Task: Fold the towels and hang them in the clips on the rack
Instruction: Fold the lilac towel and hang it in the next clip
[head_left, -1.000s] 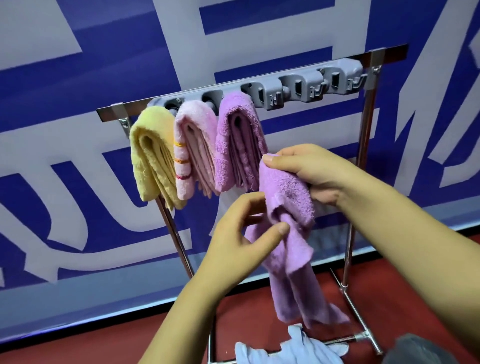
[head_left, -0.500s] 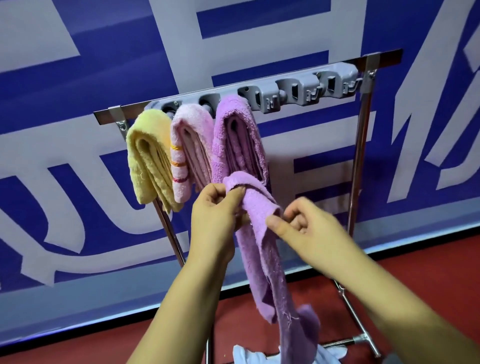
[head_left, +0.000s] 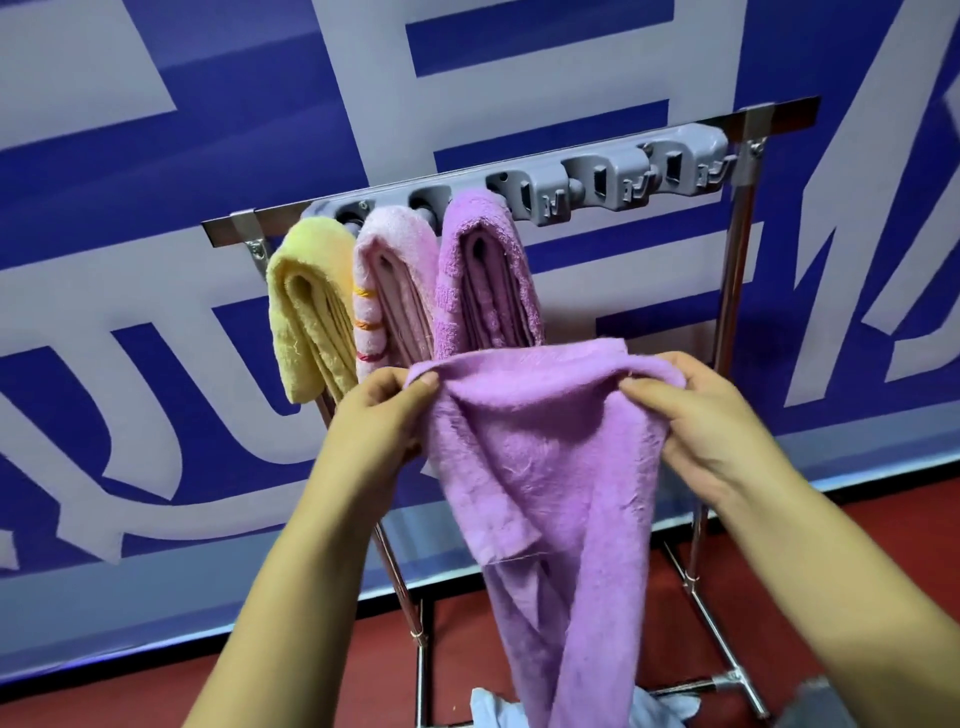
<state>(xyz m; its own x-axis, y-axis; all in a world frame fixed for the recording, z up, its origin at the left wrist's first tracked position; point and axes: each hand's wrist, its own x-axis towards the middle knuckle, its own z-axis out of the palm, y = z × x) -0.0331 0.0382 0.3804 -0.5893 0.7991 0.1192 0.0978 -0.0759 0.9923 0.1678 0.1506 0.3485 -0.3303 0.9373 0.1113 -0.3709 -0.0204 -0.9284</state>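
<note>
A loose purple towel hangs spread between my hands in front of the rack. My left hand pinches its top left corner and my right hand pinches its top right corner. Its lower part droops toward the floor. Behind it the metal rack carries a grey clip bar. Three folded towels hang in the left clips: a yellow towel, a pink towel with coloured stripes, and a purple folded towel. The three clips to the right hold nothing.
A blue and white banner wall stands right behind the rack. The floor is red. A pale blue cloth lies at the rack's foot, and a grey object shows at the bottom right edge.
The purple towel was bunched and hanging narrow between my hands. My hands have moved apart and now hold it spread wide by its top edge.
</note>
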